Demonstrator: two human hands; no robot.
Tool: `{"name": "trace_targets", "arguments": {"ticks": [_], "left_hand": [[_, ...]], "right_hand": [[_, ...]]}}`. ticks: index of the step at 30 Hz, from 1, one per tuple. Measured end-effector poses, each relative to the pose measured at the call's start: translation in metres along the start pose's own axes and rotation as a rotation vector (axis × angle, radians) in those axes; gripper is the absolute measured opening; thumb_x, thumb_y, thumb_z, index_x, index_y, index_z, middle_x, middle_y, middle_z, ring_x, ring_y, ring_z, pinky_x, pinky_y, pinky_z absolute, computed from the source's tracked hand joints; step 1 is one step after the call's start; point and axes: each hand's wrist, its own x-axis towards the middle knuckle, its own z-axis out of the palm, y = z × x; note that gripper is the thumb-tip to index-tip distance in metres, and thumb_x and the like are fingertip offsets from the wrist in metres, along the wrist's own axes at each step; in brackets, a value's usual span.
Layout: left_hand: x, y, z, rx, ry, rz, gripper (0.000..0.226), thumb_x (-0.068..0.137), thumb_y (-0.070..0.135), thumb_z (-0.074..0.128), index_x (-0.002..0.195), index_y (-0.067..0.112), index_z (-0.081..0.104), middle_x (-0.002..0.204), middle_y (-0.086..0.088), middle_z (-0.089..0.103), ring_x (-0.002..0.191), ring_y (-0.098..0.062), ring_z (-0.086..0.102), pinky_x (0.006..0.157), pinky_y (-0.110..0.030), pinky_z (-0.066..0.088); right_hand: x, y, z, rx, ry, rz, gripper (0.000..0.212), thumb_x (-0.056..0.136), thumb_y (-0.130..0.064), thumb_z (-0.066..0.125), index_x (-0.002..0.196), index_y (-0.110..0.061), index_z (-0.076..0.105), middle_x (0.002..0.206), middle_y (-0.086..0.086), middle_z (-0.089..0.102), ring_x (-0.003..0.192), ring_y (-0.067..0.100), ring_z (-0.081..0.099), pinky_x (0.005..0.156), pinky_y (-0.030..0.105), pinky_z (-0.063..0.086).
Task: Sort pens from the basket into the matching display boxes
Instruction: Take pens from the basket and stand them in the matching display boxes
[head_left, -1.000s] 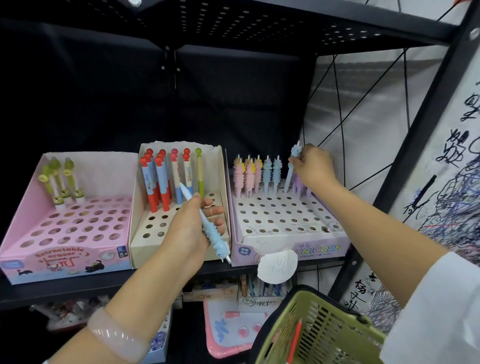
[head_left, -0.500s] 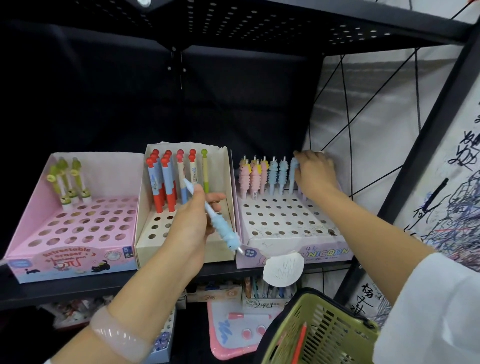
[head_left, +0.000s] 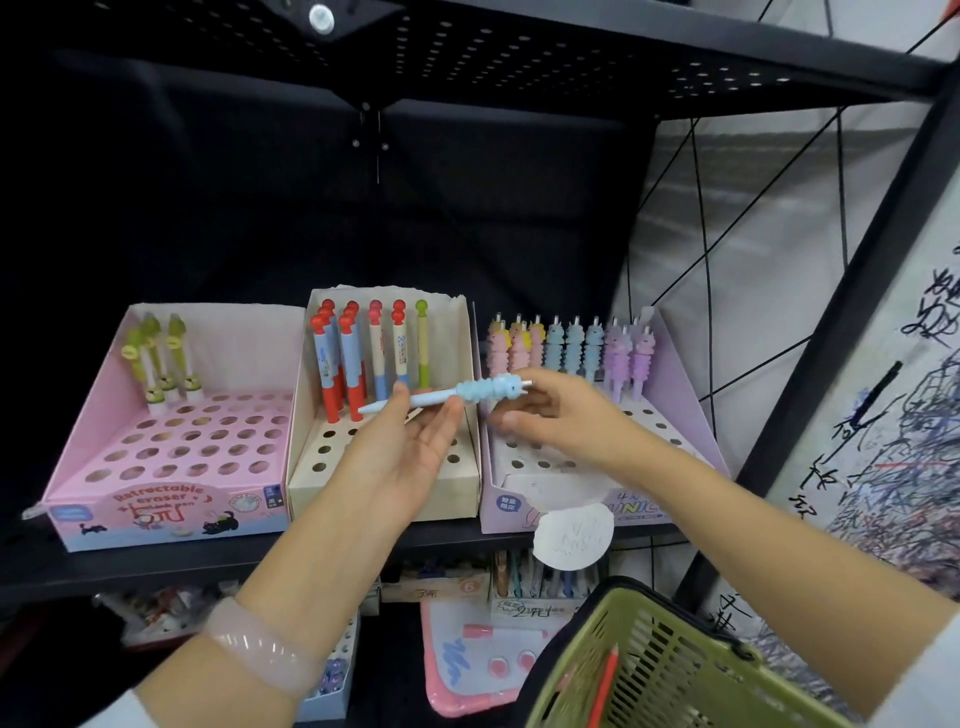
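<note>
**Blue unicorn pen held level between two hands in front of the display boxes**

The left hand (head_left: 410, 457) pinches a light blue unicorn pen (head_left: 452, 396) by its smooth barrel, thumb on the near side and fingertips under it, so the pen lies nearly level in the air across the gap between the cream box (head_left: 384, 483) and the lilac unicorn box (head_left: 691, 415). The pen's ribbed blue grip and white tip point to the right. The right hand (head_left: 561, 415) is at that end, its fingers bent around the ribbed grip; whether they actually press on the pen cannot be told.

In the lilac unicorn box, pink, blue and purple unicorn pens (head_left: 571, 348) stand upright in the back rows. The cream box holds upright red-capped pens (head_left: 343, 364). At left, the pink eraser box (head_left: 156, 499) holds a few green-topped pens (head_left: 156, 358) in its back corner. All three boxes sit side by side on a black shelf (head_left: 156, 566).

At the lower right is a green basket (head_left: 670, 670) with a red pencil (head_left: 605, 680) lying inside. A pale bracelet (head_left: 260, 649) circles the left wrist.
</note>
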Motion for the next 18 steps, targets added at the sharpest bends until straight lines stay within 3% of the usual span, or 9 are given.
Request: {"name": "trace_targets", "arguments": {"ticks": [2, 4, 7, 10, 14, 16, 18], "left_hand": [[-0.002, -0.003, 0.002, -0.024, -0.033, -0.017, 0.017, 0.096, 0.015, 0.047, 0.088, 0.002, 0.053, 0.082, -0.023, 0.064, 0.071, -0.025, 0.067, 0.050, -0.026, 0.057], [-0.003, -0.008, 0.002, 0.007, -0.077, -0.035, 0.017, 0.095, 0.015, 0.048, 0.089, 0.000, 0.055, 0.073, -0.020, 0.068, 0.063, -0.021, 0.069, 0.050, -0.024, 0.056], [-0.005, -0.013, 0.002, 0.143, -0.110, -0.099, 0.027, 0.094, 0.023, 0.050, 0.086, -0.002, 0.057, 0.064, -0.015, 0.070, 0.057, -0.020, 0.069, 0.049, -0.026, 0.057], [-0.007, -0.013, 0.000, 0.367, -0.161, -0.127, 0.031, 0.096, 0.026, 0.048, 0.089, -0.001, 0.060, 0.077, -0.015, 0.073, 0.065, -0.021, 0.071, 0.054, -0.028, 0.058], [-0.002, -0.004, -0.005, 0.968, -0.120, 0.336, 0.016, 0.096, 0.015, 0.046, 0.094, 0.015, 0.062, 0.100, -0.003, 0.068, 0.087, -0.012, 0.067, 0.073, -0.023, 0.054], [0.001, 0.003, -0.008, 1.221, -0.146, 0.556, 0.015, 0.095, 0.016, 0.047, 0.099, 0.022, 0.060, 0.104, 0.009, 0.063, 0.098, -0.007, 0.059, 0.085, -0.024, 0.047], [0.004, 0.005, -0.012, 1.374, -0.211, 0.647, 0.020, 0.094, 0.018, 0.048, 0.110, 0.024, 0.057, 0.111, 0.013, 0.058, 0.107, -0.005, 0.052, 0.091, -0.024, 0.042]], "right_hand": [[-0.001, -0.004, 0.004, 0.222, 0.057, -0.001, 0.021, 0.090, -0.011, 0.059, 0.104, -0.026, 0.062, 0.094, -0.004, 0.072, 0.088, 0.011, 0.068, 0.078, 0.023, 0.055], [0.002, -0.007, 0.006, 0.360, 0.154, -0.019, 0.018, 0.092, -0.010, 0.055, 0.100, -0.023, 0.064, 0.088, -0.006, 0.072, 0.083, 0.007, 0.067, 0.074, 0.019, 0.053], [0.009, -0.012, 0.006, 0.416, 0.259, -0.044, 0.014, 0.094, -0.013, 0.053, 0.099, -0.019, 0.065, 0.082, -0.009, 0.071, 0.078, 0.002, 0.065, 0.070, 0.016, 0.051], [0.019, -0.014, -0.008, 0.364, 0.468, -0.024, 0.011, 0.096, -0.017, 0.050, 0.099, -0.018, 0.060, 0.088, -0.006, 0.069, 0.079, 0.004, 0.065, 0.070, 0.021, 0.053], [0.029, -0.006, -0.046, 0.008, 0.711, 0.019, 0.012, 0.098, -0.025, 0.045, 0.099, -0.015, 0.052, 0.097, 0.000, 0.065, 0.085, 0.009, 0.065, 0.076, 0.023, 0.054], [0.032, 0.005, -0.062, -0.120, 0.730, 0.065, 0.014, 0.098, -0.024, 0.046, 0.101, -0.012, 0.051, 0.094, 0.006, 0.066, 0.084, 0.018, 0.066, 0.079, 0.032, 0.054], [0.034, 0.017, -0.070, -0.259, 0.712, 0.134, 0.013, 0.098, -0.025, 0.045, 0.098, -0.013, 0.049, 0.091, 0.013, 0.068, 0.083, 0.025, 0.067, 0.079, 0.039, 0.054]]}}
